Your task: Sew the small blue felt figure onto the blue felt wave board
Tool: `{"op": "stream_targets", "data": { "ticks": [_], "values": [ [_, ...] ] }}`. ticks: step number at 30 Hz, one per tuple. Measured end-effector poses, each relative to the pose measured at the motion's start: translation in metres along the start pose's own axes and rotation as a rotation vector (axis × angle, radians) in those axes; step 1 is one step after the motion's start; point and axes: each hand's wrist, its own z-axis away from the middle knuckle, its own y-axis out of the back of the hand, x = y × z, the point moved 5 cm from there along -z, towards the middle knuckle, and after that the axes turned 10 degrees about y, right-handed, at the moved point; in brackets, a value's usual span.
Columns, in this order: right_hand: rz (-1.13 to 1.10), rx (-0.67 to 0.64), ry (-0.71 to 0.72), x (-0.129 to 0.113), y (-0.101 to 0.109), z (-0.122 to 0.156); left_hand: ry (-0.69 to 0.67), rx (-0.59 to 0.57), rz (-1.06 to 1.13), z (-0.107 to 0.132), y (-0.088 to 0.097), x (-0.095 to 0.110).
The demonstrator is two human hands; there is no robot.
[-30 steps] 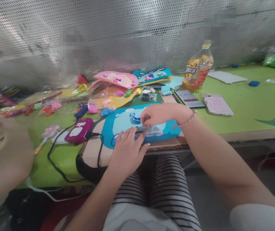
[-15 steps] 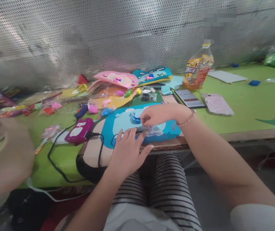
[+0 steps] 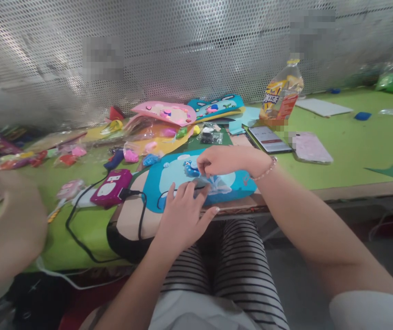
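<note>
A blue sheet with a pale blue inner area lies at the table's front edge, a small blue clay figure on its middle. My left hand rests on the sheet's near edge, its fingers spread. My right hand is bent over the sheet just right of the figure, thumb and fingers pinched together; what is in the pinch, if anything, is hidden. Beneath it lies a clear plastic wrapper with something whitish. A black cable runs close to my left hand.
At left sit a magenta power bank and bagged coloured clay. Decorated pink and blue sheets lie behind. A drink bottle, a lit phone and a pink phone case are at right. Another person's arm reaches in.
My right hand stays pinched over the sheet with only a slight shift. My left hand keeps its place. The whole view has slid a little.
</note>
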Motion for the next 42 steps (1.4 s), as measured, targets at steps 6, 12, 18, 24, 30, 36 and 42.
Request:
{"op": "stream_targets", "data": {
  "ticks": [6,12,18,24,30,36,42],
  "values": [
    [0.013,-0.034,0.005,-0.003,-0.001,0.000,-0.008,0.003,-0.002,0.001,0.000,0.002],
    [-0.013,-0.027,0.020,0.000,-0.002,-0.001,0.026,-0.002,0.055,0.001,0.001,-0.003],
    [-0.008,-0.038,0.019,0.000,-0.003,-0.001,0.023,-0.006,0.044,0.001,0.002,-0.003],
    [-0.003,-0.050,0.007,-0.002,-0.003,-0.001,0.015,-0.011,-0.004,0.001,0.001,0.000],
    [-0.008,-0.035,0.027,0.001,-0.005,-0.002,0.041,0.079,0.078,0.004,0.004,-0.007],
    [0.003,0.021,0.039,0.011,-0.009,-0.009,0.084,0.093,0.010,0.007,0.003,-0.011],
    [0.072,0.279,0.002,0.019,-0.008,-0.019,0.083,0.058,0.010,0.006,0.004,-0.010]
  ]
}}
